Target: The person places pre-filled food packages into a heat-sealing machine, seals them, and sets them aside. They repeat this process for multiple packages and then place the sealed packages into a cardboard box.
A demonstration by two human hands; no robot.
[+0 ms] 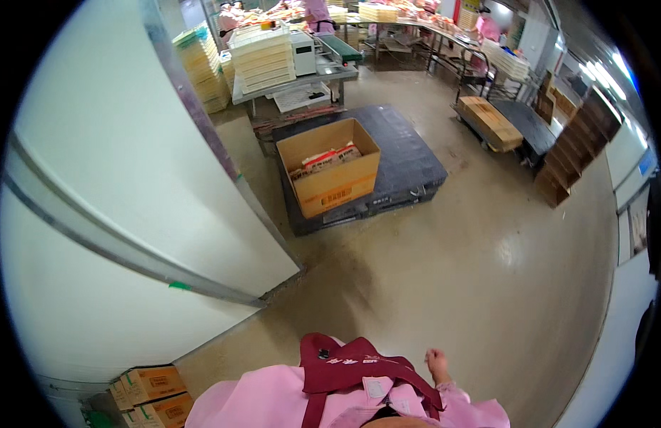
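My right hand (437,365) hangs low beside my maroon apron (345,367), its fingers curled in, and I see nothing held in it. Pink sleeves cover both my arms. My left hand does not show; only the left sleeve (241,399) does. Ahead of me, out of reach, an open cardboard box (337,196) stands on a dark plastic pallet (409,153). Inside it lie red and white printed packages (330,157).
White wall panels (130,143) stand close on my left, with stacked cartons (155,385) by them. Past the pallet is a metal table (273,85) with stacked trays (263,60). On the right are a brown shelf-like rack (580,146) and a long carton (491,123) on a cart. People in pink work behind.
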